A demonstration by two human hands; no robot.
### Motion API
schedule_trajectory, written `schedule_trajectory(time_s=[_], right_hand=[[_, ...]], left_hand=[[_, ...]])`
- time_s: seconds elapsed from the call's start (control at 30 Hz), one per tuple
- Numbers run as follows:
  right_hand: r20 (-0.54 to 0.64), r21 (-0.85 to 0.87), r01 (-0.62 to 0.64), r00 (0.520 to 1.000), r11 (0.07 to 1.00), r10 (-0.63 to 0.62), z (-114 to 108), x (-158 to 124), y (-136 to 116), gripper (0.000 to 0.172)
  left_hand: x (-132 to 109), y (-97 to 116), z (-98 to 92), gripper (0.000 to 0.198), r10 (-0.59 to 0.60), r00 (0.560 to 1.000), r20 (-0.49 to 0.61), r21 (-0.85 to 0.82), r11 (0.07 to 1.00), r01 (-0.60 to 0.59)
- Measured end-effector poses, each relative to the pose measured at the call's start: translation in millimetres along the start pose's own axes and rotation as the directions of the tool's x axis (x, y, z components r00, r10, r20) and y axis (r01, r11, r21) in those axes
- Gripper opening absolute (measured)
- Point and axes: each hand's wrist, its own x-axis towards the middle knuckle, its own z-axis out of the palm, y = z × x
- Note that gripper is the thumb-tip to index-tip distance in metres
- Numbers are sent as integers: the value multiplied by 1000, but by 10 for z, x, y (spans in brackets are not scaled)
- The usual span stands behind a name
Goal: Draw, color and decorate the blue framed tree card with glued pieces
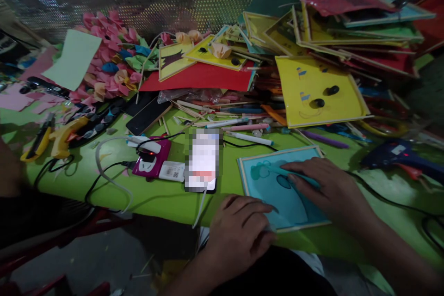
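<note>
A teal marker [305, 175] is gripped in my right hand [321, 185], its tip at a green coloured patch on a blue sheet [263, 189]. Thin wooden sticks edge this sheet, and dark outlines are drawn on it. My left hand [243, 226] rests with curled fingers at the sheet's lower left edge. Something small and pale shows by its fingertips, too unclear to name. Left of the sheet lies a lit phone [204, 159] with a white cable plugged in.
A pink power strip [152, 159] with chargers lies left of the phone. Markers [249, 138] and sticks lie behind. Stick-framed coloured sheets [357, 32] are piled at back right, near a blue glue gun [398, 155]. Folded paper pieces [114, 51] heap at back left.
</note>
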Motion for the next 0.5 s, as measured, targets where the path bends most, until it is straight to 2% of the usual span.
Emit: schedule_trajectory(time_s=[0.23, 0.5], right_hand=[[26, -6, 21, 999, 1000, -21, -16, 25, -29, 19], [48, 23, 64, 997, 998, -65, -5, 29, -47, 21]], left_hand=[[20, 18, -18, 23, 8, 999, -32, -15, 1000, -8], [7, 0, -2, 22, 6, 1000, -22, -21, 1000, -7]])
